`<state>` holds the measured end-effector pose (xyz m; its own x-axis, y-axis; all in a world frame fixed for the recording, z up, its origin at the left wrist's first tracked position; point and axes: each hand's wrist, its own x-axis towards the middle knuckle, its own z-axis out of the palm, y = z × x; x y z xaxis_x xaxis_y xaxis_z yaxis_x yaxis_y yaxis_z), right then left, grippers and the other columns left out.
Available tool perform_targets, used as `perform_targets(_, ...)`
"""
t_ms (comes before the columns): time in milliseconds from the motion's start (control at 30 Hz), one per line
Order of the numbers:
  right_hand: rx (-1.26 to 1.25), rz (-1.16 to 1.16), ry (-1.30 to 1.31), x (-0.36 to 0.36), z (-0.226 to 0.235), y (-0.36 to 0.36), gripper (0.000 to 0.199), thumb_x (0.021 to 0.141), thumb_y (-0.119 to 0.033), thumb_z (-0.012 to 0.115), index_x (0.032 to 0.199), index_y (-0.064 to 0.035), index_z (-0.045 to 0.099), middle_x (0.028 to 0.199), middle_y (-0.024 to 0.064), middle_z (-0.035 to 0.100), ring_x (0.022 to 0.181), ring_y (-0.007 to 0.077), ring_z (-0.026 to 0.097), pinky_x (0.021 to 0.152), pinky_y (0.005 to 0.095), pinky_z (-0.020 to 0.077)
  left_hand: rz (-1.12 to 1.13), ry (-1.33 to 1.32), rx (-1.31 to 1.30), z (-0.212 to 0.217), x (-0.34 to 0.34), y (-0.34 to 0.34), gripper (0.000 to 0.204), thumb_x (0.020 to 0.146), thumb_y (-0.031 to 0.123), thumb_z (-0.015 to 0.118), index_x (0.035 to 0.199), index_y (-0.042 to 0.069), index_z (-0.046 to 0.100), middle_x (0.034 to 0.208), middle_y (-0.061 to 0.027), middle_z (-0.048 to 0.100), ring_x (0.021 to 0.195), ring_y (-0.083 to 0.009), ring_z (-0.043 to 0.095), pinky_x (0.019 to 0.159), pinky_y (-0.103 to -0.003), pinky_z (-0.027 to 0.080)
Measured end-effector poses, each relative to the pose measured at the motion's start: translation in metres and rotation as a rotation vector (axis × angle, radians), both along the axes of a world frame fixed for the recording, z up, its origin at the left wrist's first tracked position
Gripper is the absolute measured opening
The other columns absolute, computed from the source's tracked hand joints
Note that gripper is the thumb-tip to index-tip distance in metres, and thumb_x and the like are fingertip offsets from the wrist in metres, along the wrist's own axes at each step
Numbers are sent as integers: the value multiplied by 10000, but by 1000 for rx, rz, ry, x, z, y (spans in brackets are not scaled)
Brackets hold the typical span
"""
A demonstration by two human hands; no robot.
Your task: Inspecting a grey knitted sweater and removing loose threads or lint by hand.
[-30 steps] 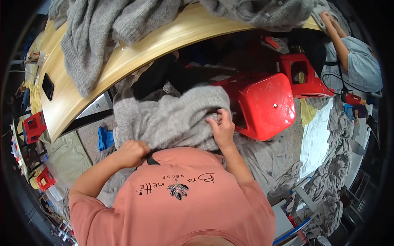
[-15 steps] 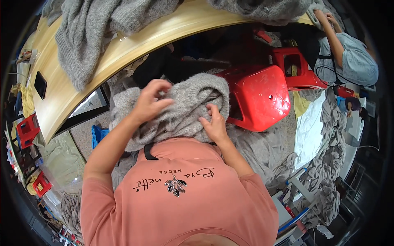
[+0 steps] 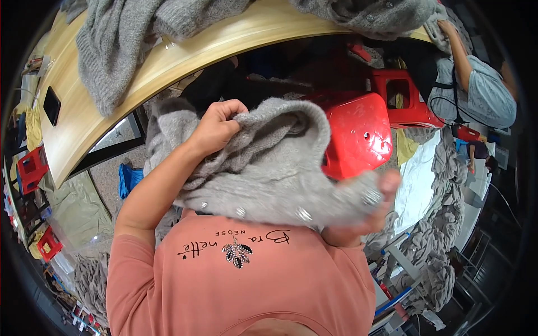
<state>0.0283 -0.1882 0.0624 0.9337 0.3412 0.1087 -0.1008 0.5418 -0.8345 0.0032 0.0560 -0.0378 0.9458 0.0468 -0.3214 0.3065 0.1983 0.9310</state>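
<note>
knit (image 3: 280,171) drawn rightward, both hands' fingers (image 3: 231,107) clenching it

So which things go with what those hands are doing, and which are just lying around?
Seems part of the job:
- gray fuzzy knit garment with shiny ornaments, held by the left hand and right hand
- perhaps the gray ribbed knitwear on the wooden table

Seems just lying around:
- black smartphone on that table
- blue crumpled plastic or cloth on the floor

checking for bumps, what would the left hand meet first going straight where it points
Past the grey knit garment it grips, the left hand would probably meet the wooden table, though depth is unclear; it might pass underneath.
</note>
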Motion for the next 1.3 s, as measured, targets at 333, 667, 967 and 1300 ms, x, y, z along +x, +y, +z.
perform_targets(333,-971,375,-252,-8,-122,28,277,652,-47,644,914,-28,557,887,99,591,823,247,585,688,324,472,-63,101,-101,-28,-26,-24,91,781,28,579,865,5,605,802,16,598,705,-32,514,645,-188,428)
perform_targets(667,-653,396,81,2,-122,30,206,710,-9,625,895,-6,535,796,59,548,685,145,538,634,267,437,33,112,-307,-26,-21,-30,171,758,0,544,923,-4,587,847,-7,610,726,-46,540,655,-198,440)
perform_targets(967,-992,40,-789,0,-106,43,176,711,-60,642,856,6,569,862,148,553,755,308,546,640,348,458,71,305,-344,-25,-28,-52,193,758,2,483,919,-5,588,830,-35,603,717,-68,540,637,-202,428)
perform_targets(1300,-937,168,-343,-12,-128,39,312,685,-78,661,948,47,551,863,164,559,734,274,549,659,321,443,87,244,-380,-27,-28,-53,104,745,2,575,843,1,609,781,-19,612,664,-65,538,617,-208,434)
